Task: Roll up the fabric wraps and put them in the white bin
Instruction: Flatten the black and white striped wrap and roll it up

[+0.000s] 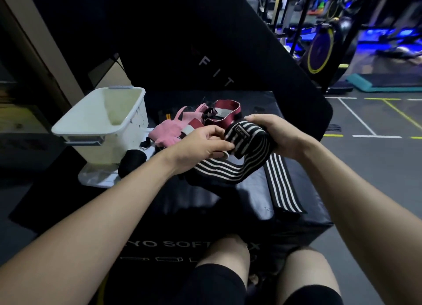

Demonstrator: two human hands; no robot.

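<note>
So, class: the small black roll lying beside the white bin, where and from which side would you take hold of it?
Take the black roll across its middle, coming from above with thumb and fingers on its two curved sides. It lies on its side against the white bin, whose wall blocks that side, and a mid-body grip probably keeps the layers from unwinding.

Dim gym. Black padded box (228, 204) under the hands, white lettering on its front. Tall black mat (182, 42) leaning up behind it, beyond the hands. Grey floor (376, 167) right of the right hand, white and yellow lines. Exercise bikes (319, 51) far right, blue lighting. Beige wall (29, 42) far left.
</note>
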